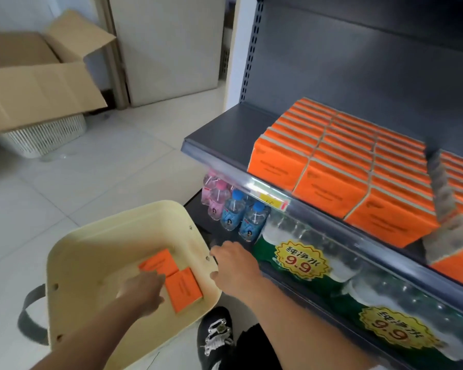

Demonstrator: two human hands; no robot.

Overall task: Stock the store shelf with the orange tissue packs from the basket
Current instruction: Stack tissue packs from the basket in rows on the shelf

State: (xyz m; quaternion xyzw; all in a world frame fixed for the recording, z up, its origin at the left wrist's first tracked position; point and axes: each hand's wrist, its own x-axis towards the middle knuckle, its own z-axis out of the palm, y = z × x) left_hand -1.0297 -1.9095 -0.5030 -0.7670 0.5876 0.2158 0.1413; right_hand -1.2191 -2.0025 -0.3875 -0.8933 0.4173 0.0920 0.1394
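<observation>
The step in hand looks like lifting a pack out of the cream basket (118,222), where two orange tissue packs (183,288) lie flat and touching by its right wall. It is best to take the far one by its long edges and lift it straight up, so the neighbour is not dragged. The left grip (142,292) reaches down into the basket with the forearm slanting in from the near left and the fingertips at the far pack. Blur hides whether it pinches. The right grip (234,265) curls over the basket's right rim, steadying it. Stocked rows (332,161) stand on the shelf (225,129), with bare shelf to their left.
</observation>
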